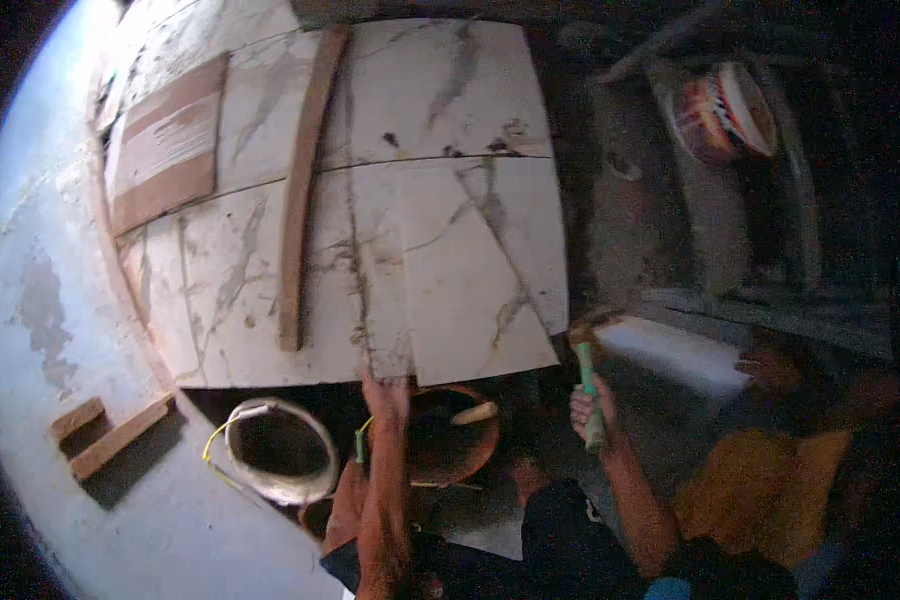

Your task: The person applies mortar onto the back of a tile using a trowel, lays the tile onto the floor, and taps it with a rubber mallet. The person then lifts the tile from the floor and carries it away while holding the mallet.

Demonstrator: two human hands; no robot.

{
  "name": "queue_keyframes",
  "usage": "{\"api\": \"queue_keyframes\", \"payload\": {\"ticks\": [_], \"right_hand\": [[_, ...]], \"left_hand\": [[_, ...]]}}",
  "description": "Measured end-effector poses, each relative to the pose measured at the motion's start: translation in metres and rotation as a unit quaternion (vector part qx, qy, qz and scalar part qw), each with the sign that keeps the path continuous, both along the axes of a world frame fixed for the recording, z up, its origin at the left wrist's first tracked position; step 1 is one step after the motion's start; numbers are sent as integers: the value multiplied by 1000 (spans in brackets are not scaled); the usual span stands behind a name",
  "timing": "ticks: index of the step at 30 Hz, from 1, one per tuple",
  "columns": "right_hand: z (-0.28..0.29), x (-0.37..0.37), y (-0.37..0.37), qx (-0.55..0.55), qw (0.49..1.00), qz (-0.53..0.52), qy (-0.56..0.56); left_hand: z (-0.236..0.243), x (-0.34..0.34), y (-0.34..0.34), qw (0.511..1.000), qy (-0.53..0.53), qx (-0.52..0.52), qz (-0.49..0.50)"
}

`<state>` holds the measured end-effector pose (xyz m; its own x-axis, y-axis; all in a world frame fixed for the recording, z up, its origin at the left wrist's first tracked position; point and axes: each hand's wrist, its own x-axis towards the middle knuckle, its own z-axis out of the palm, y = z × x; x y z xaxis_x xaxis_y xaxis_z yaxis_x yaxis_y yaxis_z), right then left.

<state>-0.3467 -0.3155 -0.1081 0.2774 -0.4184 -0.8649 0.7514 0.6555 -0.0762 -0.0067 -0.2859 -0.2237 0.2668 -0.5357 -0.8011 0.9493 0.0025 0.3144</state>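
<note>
My left hand (386,398) is at the near edge of a white, grey-veined tile strip (385,300). Its thumb shows on top and the fingertips are partly hidden at the edge, so it seems to pinch it. Right of the strip, a larger white tile (470,290) lies at a slight angle over the tiled surface. My right hand (592,408) is wrapped round the green handle of a hammer-like tool (584,360), held upright beyond the surface's right corner. The tool's brownish head is blurred in shadow.
A long wooden batten (310,190) and a brown ribbed panel (170,140) lie on the tiles. Below stand a pale-rimmed bucket (238,480) and a round brown pan (492,440). A person (770,480) sits at right beside a white panel (670,350). A patterned bucket (720,112) is farther back.
</note>
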Motion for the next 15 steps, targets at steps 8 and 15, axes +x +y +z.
{"api": "queue_keyframes", "payload": {"ticks": [8,15], "right_hand": [[7,2,4,20,999,-40,14],[8,2,10,0,999,-14,45]], "left_hand": [[3,-4,3,996,-61,44,-38],[13,-10,0,985,48,150,-68]]}}
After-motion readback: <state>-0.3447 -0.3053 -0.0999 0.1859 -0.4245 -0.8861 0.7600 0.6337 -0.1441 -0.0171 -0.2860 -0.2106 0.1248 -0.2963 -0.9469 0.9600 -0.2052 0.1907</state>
